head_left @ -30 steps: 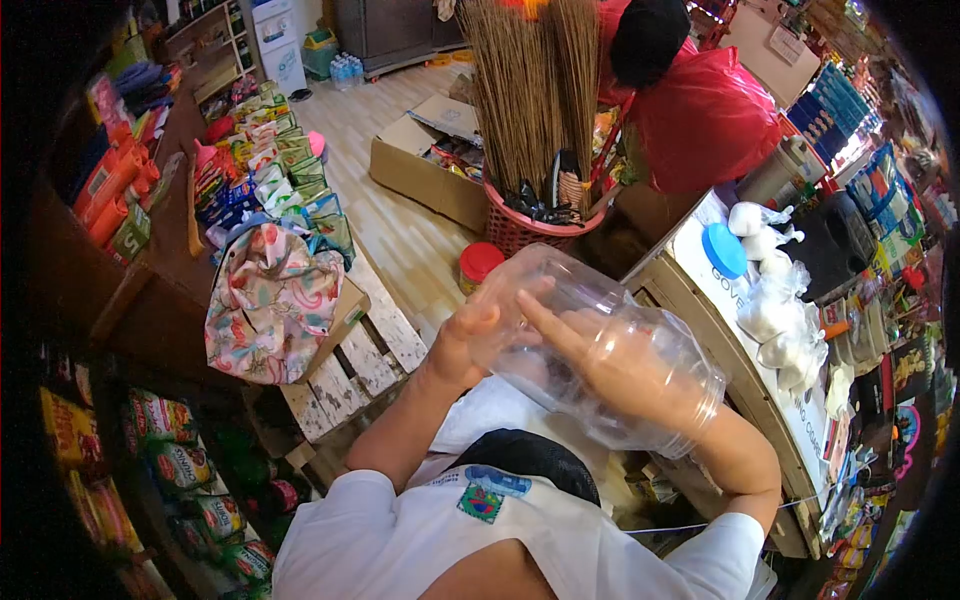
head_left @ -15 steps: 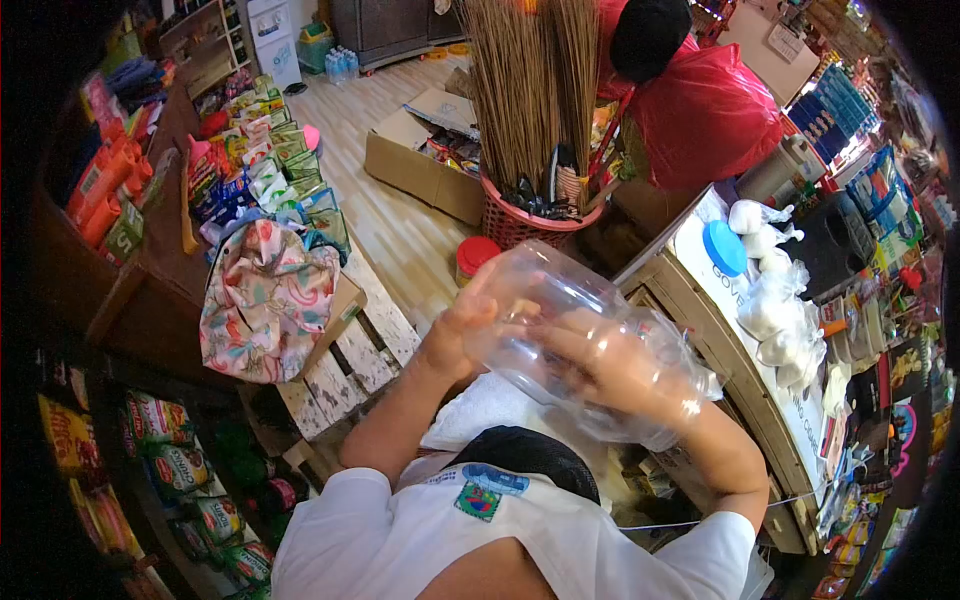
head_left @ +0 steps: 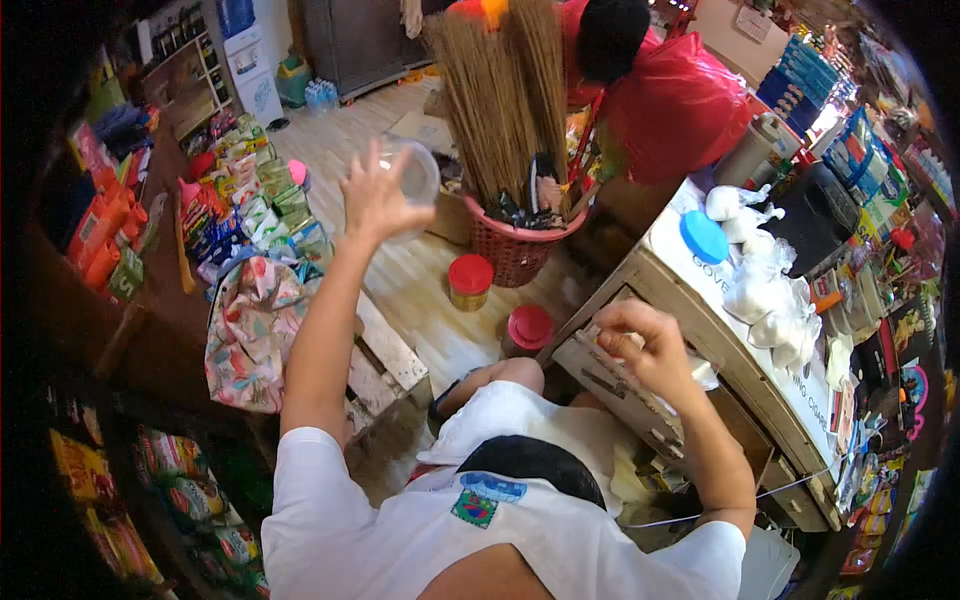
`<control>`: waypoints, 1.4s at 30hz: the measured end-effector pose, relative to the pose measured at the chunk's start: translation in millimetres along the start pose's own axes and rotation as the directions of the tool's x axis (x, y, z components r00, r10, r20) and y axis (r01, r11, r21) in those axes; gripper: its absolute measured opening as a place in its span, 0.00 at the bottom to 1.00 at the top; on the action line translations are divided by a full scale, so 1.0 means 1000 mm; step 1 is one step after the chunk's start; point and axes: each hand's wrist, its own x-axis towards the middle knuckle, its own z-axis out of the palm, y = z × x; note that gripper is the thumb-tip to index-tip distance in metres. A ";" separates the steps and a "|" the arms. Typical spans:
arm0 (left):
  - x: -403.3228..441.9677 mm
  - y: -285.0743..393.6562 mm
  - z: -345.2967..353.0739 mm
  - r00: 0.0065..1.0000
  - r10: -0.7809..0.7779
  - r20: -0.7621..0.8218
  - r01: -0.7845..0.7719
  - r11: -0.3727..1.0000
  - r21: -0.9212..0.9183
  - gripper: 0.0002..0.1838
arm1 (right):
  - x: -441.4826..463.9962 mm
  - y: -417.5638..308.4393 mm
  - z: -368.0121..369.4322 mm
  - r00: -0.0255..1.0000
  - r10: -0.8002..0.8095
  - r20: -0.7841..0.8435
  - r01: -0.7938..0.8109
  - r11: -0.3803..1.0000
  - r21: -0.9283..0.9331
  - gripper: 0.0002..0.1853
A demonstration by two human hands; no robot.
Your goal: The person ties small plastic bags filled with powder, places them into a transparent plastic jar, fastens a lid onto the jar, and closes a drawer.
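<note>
The clear plastic jar is up in front of me, left of the broom bundle, partly behind my left hand. That hand's fingers are spread against the jar's side, gripping it. My right hand is off the jar, above a pulled-out wooden drawer of the white-topped counter. Its fingers are curled together, and what they hold, if anything, is too small to tell. A round blue lid lies on the counter top, beside knotted plastic bags of white contents.
Two red-lidded jars stand on the floor, near a pink basket of brooms. A floral cloth bag rests on the bench at left. Behind the basket, a person in red is beside a red plastic bag.
My left hand has carried the jar up and left, away from my lap. My right hand has come out of the jar and moved over the drawer, fingers curled.
</note>
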 end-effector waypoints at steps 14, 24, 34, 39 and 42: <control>-0.007 0.013 0.055 0.948 0.161 -0.275 -0.171 0.985 -0.015 0.47 | -0.054 0.014 -0.078 0.888 -0.355 -0.292 -0.001 0.635 -0.773 0.25; -0.069 -0.006 0.045 0.874 0.316 0.368 0.478 -0.693 -0.540 0.34 | -0.029 0.006 -0.177 0.966 0.231 -0.118 -0.142 0.089 -0.986 0.46; -0.125 0.056 0.040 0.729 0.615 0.300 0.661 -0.746 -0.076 0.45 | -0.028 0.022 -0.173 0.998 -0.033 -0.062 -0.045 0.372 -0.927 0.27; -0.134 0.067 0.045 0.714 0.627 0.312 0.666 -0.745 -0.026 0.45 | -0.033 0.003 -0.165 0.896 0.069 -0.439 -0.037 0.996 0.080 0.27; -0.138 0.072 0.049 0.695 0.672 0.257 0.697 -0.717 -0.010 0.45 | -0.040 -0.016 -0.135 0.883 0.267 -0.387 0.093 0.707 0.701 0.30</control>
